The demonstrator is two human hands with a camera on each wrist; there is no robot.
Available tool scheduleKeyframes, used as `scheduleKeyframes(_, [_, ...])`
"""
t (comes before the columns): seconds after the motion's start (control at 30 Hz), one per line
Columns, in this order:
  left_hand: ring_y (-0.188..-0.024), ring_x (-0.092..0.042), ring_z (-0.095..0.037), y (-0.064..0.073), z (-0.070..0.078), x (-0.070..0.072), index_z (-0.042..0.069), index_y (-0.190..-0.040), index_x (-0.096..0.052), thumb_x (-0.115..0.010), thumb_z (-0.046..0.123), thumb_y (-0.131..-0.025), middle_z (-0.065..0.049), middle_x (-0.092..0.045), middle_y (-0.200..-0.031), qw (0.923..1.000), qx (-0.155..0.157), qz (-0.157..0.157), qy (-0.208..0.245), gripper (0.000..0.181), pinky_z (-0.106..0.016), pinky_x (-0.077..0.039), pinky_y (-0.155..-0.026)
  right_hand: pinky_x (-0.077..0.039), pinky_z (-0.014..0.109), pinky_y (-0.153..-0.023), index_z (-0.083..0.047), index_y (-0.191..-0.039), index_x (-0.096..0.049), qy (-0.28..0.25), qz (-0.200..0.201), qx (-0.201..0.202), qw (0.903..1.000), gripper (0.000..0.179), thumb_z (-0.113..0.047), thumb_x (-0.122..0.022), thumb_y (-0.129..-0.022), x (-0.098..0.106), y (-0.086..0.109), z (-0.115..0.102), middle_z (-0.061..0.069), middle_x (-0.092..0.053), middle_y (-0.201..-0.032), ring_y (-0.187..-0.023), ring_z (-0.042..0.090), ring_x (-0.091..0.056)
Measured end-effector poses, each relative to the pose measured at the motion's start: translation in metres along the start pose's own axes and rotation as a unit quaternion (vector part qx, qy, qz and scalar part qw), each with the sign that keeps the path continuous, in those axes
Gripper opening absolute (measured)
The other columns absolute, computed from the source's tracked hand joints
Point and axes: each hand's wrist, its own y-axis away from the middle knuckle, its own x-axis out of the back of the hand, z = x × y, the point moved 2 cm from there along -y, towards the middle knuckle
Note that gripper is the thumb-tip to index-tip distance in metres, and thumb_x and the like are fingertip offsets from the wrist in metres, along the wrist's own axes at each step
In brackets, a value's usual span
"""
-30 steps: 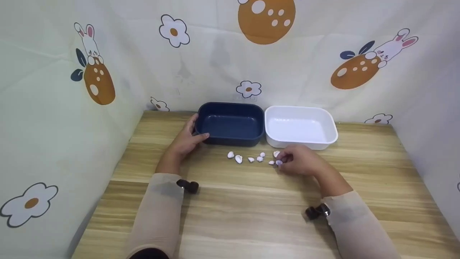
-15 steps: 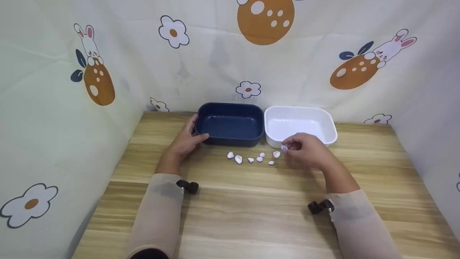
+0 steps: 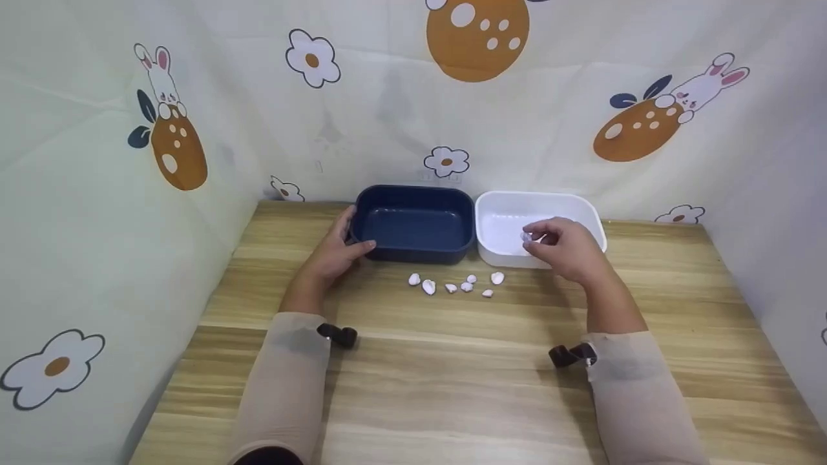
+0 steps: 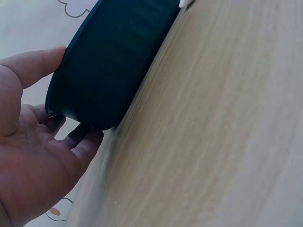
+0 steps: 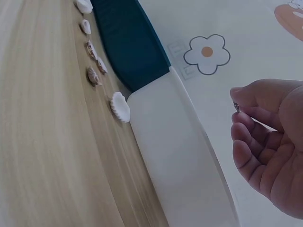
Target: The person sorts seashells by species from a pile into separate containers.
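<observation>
- Pale cloth printed with flowers, rabbits and orange-brown shapes point(image 3: 375, 116) hangs behind the table, unchanged from the earlier frames
- The wood-grain table point(image 3: 439, 387) bears both containers and the loose shells
- The dark blue, rounded-rectangular container point(image 3: 413, 255) stands in the same place as half a second ago
- The white, rounded-rectangular container point(image 3: 501, 258) stands right beside it, end to end, also unmoved
- The left hand point(image 3: 333, 253) keeps its grip on the dark blue container's left end, thumb at the near rim and fingers against the end wall
- The right hand point(image 3: 570, 248) has risen from the white container's near rim to above its opening, thumb and fingertips pinching a shell
- Seven small whitish shells point(image 3: 429, 287) lie where they were, in an uneven row before the containers
- The small pale shell in the pinch point(image 3: 526, 237) has travelled with the right hand, mostly hidden by the fingertips
</observation>
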Motion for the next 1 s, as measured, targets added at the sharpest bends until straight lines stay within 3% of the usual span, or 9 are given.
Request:
scheduleKeyframes(0.23, [-0.17,-0.012,-0.029,-0.001,-0.003,0.001,0.023,-0.173,-0.016,-0.076,0.015,-0.097,-0.01,-0.015,-0.182,0.9999,-0.01,-0.003,0.0,0.098,-0.048,-0.008,-0.139,-0.051,0.018,-0.076,-0.008,-0.128,-0.076,-0.001,0.013,-0.024,0.9996,0.034,-0.026,-0.075,-0.099,0.005,-0.001,0.006,0.013,-0.072,-0.114,-0.1,0.021,-0.061])
scheduleKeyframes(0.53, [-0.17,-0.01,-0.028,0.0,-0.001,-0.001,0.025,-0.173,-0.015,-0.077,0.017,-0.097,-0.007,-0.014,-0.182,1.0,0.0,-0.002,0.0,0.099,-0.047,-0.013,-0.139,-0.051,0.02,-0.076,-0.007,-0.136,-0.072,0.009,0.031,-0.035,0.9989,0.042,-0.027,-0.075,-0.099,0.006,0.0,0.009,0.014,-0.069,-0.12,-0.102,0.024,-0.061])
scheduleKeyframes(0.67, [-0.17,-0.007,-0.027,0.0,-0.001,-0.001,0.025,-0.174,-0.014,-0.077,0.017,-0.097,-0.006,-0.012,-0.183,1.0,0.001,-0.002,0.001,0.099,-0.045,-0.009,-0.139,-0.051,0.022,-0.076,-0.008,-0.138,-0.07,0.015,0.031,-0.043,0.9985,0.044,-0.028,-0.075,-0.099,0.007,0.0,0.011,0.013,-0.068,-0.121,-0.103,0.025,-0.062])
scheduleKeyframes(1.0, [-0.17,-0.009,-0.029,-0.002,-0.001,0.0,0.023,-0.174,-0.014,-0.077,0.016,-0.097,-0.007,-0.012,-0.183,0.9999,-0.006,0.001,-0.009,0.099,-0.046,-0.008,-0.139,-0.051,0.03,-0.086,-0.008,-0.134,-0.073,0.013,0.009,-0.021,0.9996,0.041,-0.026,-0.076,-0.098,-0.005,0.004,0.006,0.014,-0.072,-0.117,-0.102,0.026,-0.064])
